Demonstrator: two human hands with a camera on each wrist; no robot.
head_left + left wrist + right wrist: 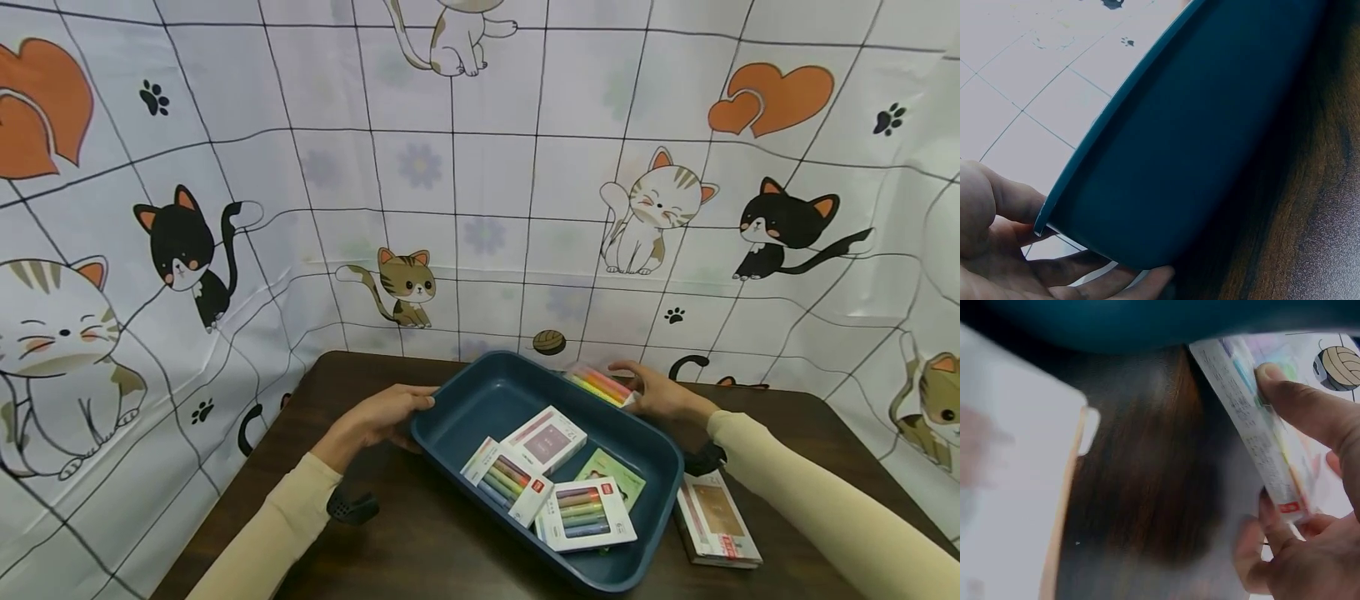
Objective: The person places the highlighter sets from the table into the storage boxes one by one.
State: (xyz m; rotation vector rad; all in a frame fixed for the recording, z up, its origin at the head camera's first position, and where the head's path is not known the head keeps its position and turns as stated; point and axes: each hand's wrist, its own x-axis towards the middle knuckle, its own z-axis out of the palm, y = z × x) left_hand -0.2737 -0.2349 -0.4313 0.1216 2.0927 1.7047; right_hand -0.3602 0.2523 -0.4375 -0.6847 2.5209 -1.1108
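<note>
A dark blue plastic tray (pixel 487 400) sits at an angle on the table. My left hand (pixel 381 419) grips its left corner, the thumb at the rim and the fingers spread against the outer wall in the left wrist view (pixel 1041 250). My right hand (pixel 663 393) holds a clear pack of coloured markers (pixel 600 385) beyond the tray's far edge. In the right wrist view the thumb lies on the pack's face (pixel 1254 425). Inside the tray lie two white boxes of coloured sticks (pixel 506 482) (pixel 585 512), a white box with a mauve panel (pixel 545 439) and a green packet (pixel 611 477).
Right of the tray, under my right forearm, lies a white, tan-fronted stack like notebooks (pixel 718 518). Dark brown wood forms the tabletop (pixel 360 533). A cat-print sheet (pixel 495 183) hangs behind the table and along its sides.
</note>
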